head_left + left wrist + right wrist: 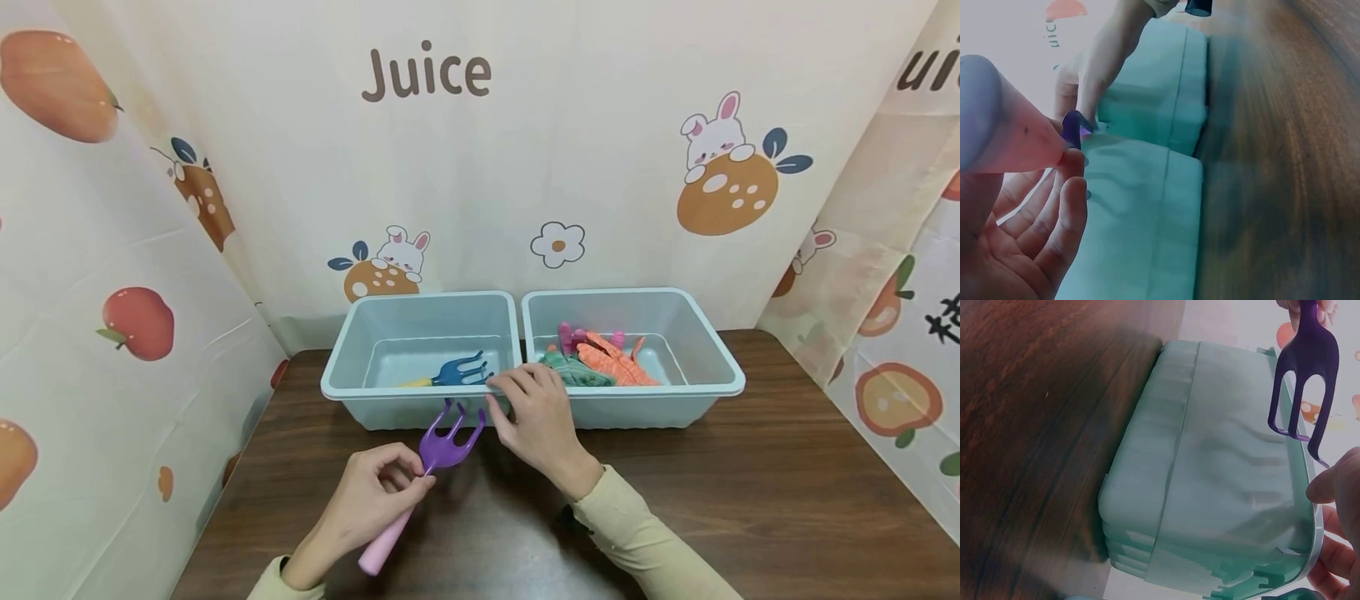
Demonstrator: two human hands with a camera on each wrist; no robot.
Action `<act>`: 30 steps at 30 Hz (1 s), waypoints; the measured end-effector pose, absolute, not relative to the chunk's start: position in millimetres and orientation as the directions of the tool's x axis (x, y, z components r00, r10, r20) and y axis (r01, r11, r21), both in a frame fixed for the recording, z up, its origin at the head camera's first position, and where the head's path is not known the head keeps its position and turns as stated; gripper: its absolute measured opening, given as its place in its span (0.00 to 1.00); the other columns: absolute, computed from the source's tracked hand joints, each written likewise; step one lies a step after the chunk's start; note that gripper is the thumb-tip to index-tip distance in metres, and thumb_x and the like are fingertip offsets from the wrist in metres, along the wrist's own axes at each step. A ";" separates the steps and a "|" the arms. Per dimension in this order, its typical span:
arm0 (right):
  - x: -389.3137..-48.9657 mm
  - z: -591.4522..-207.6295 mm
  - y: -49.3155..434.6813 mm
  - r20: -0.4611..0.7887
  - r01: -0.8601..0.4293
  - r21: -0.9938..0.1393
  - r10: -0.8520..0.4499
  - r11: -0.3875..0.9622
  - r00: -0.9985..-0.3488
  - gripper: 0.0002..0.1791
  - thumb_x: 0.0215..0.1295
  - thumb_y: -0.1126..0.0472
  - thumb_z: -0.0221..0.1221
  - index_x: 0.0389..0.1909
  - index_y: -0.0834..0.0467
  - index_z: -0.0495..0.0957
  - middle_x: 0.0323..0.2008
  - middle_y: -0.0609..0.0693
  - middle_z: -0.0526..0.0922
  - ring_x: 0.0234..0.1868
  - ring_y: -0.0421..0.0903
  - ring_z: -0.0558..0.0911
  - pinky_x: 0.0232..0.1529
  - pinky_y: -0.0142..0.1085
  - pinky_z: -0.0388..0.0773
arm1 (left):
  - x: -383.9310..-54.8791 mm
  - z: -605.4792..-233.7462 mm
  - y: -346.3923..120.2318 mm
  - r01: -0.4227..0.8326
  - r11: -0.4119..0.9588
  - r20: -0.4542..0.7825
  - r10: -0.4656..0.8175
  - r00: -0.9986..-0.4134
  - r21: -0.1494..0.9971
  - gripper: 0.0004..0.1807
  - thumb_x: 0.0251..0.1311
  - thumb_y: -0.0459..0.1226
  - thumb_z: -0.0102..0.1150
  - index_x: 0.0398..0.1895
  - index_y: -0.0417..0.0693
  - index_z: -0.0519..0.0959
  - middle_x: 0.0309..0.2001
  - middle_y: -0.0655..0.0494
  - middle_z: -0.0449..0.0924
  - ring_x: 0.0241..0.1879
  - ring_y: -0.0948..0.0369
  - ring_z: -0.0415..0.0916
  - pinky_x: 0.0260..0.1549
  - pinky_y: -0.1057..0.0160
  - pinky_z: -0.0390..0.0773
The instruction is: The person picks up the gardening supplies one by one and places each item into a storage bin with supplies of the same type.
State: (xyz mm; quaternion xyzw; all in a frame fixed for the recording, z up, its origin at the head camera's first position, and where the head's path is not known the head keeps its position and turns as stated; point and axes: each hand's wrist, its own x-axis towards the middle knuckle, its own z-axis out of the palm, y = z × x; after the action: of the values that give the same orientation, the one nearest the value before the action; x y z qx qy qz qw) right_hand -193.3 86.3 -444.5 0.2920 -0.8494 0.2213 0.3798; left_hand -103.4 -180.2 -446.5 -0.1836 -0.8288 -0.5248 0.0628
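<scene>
My left hand (378, 496) pinches a garden hand rake (446, 448) near where its purple head meets the pink handle (385, 546). The prongs point up, in front of the left bin (431, 398). At that bin's inner corner, my right hand (536, 417) pinches the rim, thumb outside and fingers over the edge. Its thumb (1329, 484) is close to a prong tip in the right wrist view. Inside the left bin lies a blue rake (457, 371) with a yellow handle. Seen from the left wrist, the pink handle's end covers part of the palm.
Beside the left bin stands a matching right bin (637, 390). It holds an orange toy figure (615, 362), a green one (577, 371) and pink pieces (572, 337). Both bins rest on a brown wooden table (697, 500). A printed curtain (480, 167) hangs behind.
</scene>
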 end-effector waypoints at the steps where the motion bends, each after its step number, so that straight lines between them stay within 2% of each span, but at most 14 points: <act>1: -193.2 -444.4 86.4 0.776 -0.665 -0.154 -0.327 0.730 -0.539 0.08 0.67 0.57 0.70 0.44 0.52 0.89 0.40 0.47 0.90 0.47 0.52 0.82 0.53 0.51 0.79 | -103.4 -445.8 -180.2 0.372 0.381 0.298 0.239 -0.924 0.846 0.10 0.59 0.34 0.78 0.31 0.56 0.83 0.24 0.62 0.85 0.22 0.70 0.81 0.22 0.65 0.83; 12: -193.0 -445.6 87.1 0.778 -0.668 -0.161 -0.323 0.726 -0.539 0.08 0.67 0.57 0.70 0.44 0.53 0.89 0.41 0.47 0.90 0.47 0.52 0.82 0.54 0.51 0.79 | -102.5 -439.9 -180.4 0.364 0.388 0.297 0.224 -0.928 0.847 0.10 0.59 0.34 0.78 0.31 0.56 0.83 0.24 0.62 0.85 0.21 0.70 0.80 0.22 0.65 0.83; 22: -193.8 -444.3 85.9 0.800 -0.680 -0.135 -0.326 0.721 -0.504 0.08 0.63 0.57 0.72 0.42 0.53 0.88 0.39 0.47 0.90 0.45 0.52 0.82 0.50 0.50 0.79 | -99.1 -442.1 -179.8 0.371 0.381 0.286 0.262 -0.922 0.847 0.09 0.60 0.36 0.77 0.31 0.56 0.83 0.24 0.62 0.85 0.21 0.70 0.80 0.21 0.64 0.83; 30: -193.9 -443.9 86.4 0.795 -0.677 -0.140 -0.325 0.723 -0.512 0.08 0.64 0.57 0.71 0.42 0.53 0.89 0.40 0.47 0.89 0.46 0.52 0.82 0.51 0.50 0.79 | -97.8 -439.6 -179.2 0.382 0.382 0.292 0.271 -0.917 0.842 0.09 0.60 0.35 0.77 0.32 0.56 0.83 0.25 0.62 0.85 0.21 0.71 0.80 0.21 0.64 0.83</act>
State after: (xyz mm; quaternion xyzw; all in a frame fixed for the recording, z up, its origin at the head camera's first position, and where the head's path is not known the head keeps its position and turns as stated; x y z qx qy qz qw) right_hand -193.9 86.4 -443.9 0.2980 -0.8404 0.2230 0.3939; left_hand -97.8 -179.2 -439.6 -0.1967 -0.8297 -0.5198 0.0530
